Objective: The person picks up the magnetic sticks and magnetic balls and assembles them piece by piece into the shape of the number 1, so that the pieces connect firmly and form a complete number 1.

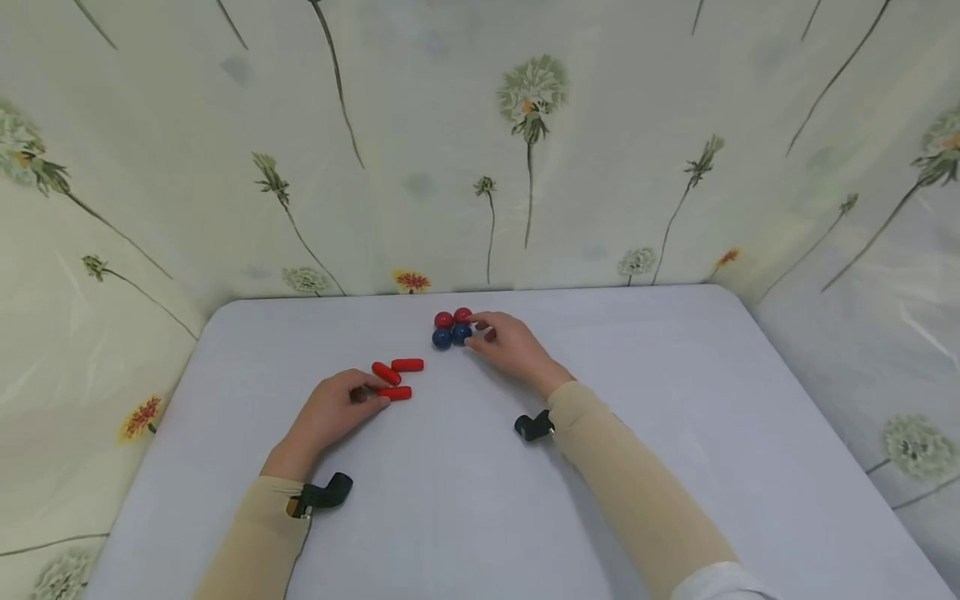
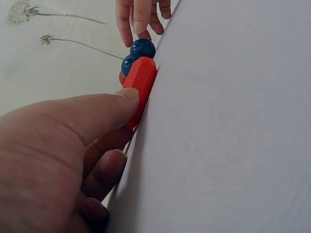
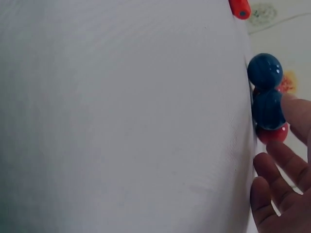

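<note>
My left hand (image 1: 333,410) pinches a short red faceted cylinder (image 2: 142,80) between thumb and fingers, low at the white table surface. Two more red cylinders lie just beyond it, one slanted (image 1: 386,372) and one lying crosswise (image 1: 408,365). Farther back, two red balls (image 1: 444,320) and two blue balls (image 1: 442,338) sit in a tight square cluster. At the cluster's right side is my right hand (image 1: 514,346), its fingers loosely bent. Its thumb touches the nearer right blue ball (image 3: 268,110), and its index finger is by the right red ball (image 3: 273,134).
The white table (image 1: 465,500) has its back edge just behind the balls. Behind and beside it hangs a pale curtain (image 1: 420,125) with dandelion prints. Black wrist mounts (image 1: 327,490) stick out from both sleeves, close over the tabletop.
</note>
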### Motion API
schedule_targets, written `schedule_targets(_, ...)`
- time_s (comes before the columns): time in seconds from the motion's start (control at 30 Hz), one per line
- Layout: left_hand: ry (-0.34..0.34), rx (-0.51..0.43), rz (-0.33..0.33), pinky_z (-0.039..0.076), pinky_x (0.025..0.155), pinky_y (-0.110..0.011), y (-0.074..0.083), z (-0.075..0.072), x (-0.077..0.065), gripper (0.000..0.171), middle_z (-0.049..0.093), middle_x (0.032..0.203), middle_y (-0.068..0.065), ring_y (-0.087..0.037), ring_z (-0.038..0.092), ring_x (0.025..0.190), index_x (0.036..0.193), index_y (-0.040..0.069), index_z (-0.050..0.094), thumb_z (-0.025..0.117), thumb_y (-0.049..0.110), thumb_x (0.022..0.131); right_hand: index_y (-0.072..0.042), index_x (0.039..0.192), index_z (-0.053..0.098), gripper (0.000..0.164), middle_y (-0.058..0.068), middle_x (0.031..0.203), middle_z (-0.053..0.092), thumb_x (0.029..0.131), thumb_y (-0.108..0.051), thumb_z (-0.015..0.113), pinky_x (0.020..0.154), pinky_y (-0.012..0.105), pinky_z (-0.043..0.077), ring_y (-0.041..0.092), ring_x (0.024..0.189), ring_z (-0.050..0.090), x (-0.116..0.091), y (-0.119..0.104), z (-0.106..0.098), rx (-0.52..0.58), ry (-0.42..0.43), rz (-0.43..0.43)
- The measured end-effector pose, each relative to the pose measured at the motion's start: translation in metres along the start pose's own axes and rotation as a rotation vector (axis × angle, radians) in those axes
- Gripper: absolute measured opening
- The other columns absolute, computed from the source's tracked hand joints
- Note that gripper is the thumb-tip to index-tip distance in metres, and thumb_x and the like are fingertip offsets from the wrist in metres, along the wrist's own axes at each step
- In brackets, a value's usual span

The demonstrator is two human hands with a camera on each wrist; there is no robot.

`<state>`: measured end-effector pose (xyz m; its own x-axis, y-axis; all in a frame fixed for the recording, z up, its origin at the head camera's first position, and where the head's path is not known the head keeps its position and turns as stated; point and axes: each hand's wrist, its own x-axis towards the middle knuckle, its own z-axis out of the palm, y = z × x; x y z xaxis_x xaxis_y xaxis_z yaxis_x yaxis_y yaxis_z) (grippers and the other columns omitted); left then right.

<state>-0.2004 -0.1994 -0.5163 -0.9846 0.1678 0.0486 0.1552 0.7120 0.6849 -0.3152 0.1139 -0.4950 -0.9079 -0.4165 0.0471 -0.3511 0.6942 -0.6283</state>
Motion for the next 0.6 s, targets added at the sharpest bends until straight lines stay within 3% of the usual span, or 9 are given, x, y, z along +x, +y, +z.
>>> schedule_targets(0.6, 0.001, -0.004, 0.003, 0.048, 0.072, -0.034, 0.0019, -0.0017, 0.0, 0.021, 0.062, 0.09, 0.006, -0.017, 0.055, 0.083, 0.107, 0.022, 0.074, 0.077, 0.03, 0.087, -0.016, 0.13, 0.062, 0.043, 0.002, 0.116, 0.064, 0.093, -0.034, 0.07, 0.086, 0.033, 0.049, 0.016, 0.094, 0.059, 0.0097, -0.0044, 0.0086, -0.05, -0.004, -0.022)
